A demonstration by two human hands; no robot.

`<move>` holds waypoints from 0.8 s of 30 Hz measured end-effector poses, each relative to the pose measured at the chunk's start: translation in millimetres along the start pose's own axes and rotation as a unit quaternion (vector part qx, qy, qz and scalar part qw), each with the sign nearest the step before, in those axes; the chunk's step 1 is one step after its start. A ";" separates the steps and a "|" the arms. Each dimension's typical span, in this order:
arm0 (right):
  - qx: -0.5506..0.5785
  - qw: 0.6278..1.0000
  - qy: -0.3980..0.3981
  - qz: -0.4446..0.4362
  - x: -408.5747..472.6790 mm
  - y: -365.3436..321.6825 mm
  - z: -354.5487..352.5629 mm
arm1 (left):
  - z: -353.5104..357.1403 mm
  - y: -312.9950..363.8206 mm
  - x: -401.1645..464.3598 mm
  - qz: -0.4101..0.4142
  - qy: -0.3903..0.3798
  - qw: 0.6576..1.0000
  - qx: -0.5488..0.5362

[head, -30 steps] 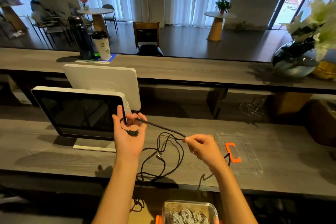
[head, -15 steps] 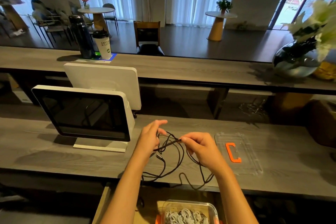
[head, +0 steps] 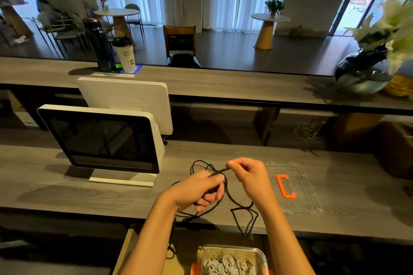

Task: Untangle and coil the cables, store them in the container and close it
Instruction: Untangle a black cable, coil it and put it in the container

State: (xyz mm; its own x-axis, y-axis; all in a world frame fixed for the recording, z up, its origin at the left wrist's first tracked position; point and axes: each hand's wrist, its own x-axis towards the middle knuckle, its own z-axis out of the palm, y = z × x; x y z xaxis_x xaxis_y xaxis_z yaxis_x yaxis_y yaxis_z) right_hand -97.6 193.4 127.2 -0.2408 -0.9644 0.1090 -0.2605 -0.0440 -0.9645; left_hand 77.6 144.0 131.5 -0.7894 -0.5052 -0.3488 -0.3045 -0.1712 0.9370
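A thin black cable (head: 237,202) lies in loose loops on the grey counter, and part of it hangs over the front edge. My left hand (head: 199,190) is curled round a bundle of its strands. My right hand (head: 248,176) pinches a straight stretch of the same cable just above the left hand. The clear container (head: 260,254) sits low in front of me with white coiled cables inside. Its clear lid (head: 301,201) with an orange clip (head: 285,185) lies flat on the counter to the right of my right hand.
A white point-of-sale screen (head: 102,140) stands on the counter to the left. On the raised shelf behind are a black bottle (head: 99,44), a paper cup (head: 125,53) and, far right, a glass vase with white flowers (head: 366,73).
My left hand has dropped from an upright open palm to the counter and closed round the cable loops. My right hand has moved left, close above it, and the cable has gathered in.
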 end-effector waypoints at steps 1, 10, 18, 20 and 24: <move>0.001 1.000 0.005 0.009 0.8 1.9 -2.4 | -2.2 0.0 -0.9 0.014 0.054 0.998 -0.004; 0.006 0.999 -0.003 0.049 -2.7 14.9 -8.9 | -20.8 -1.0 5.9 0.229 0.347 0.787 -0.456; -0.022 0.994 -0.095 0.045 -3.9 22.4 -16.3 | -35.0 3.2 -4.7 0.261 0.486 0.718 -0.425; -0.048 0.993 -0.110 0.024 -6.0 19.6 -16.8 | -33.3 -1.6 -2.1 0.222 0.570 0.756 -0.232; -0.085 0.984 -0.155 -0.027 -7.1 4.3 -14.7 | -24.5 -8.5 4.9 0.137 0.570 0.808 0.055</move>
State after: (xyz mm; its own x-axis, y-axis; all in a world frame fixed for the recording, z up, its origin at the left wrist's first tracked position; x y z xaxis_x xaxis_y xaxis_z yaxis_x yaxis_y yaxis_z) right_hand -110.7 204.0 125.8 0.0682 -0.9962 0.0545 -0.4246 -0.0784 -0.9020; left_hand 89.4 122.2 122.3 0.1504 -0.9731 0.1743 -0.2956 0.1240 0.9472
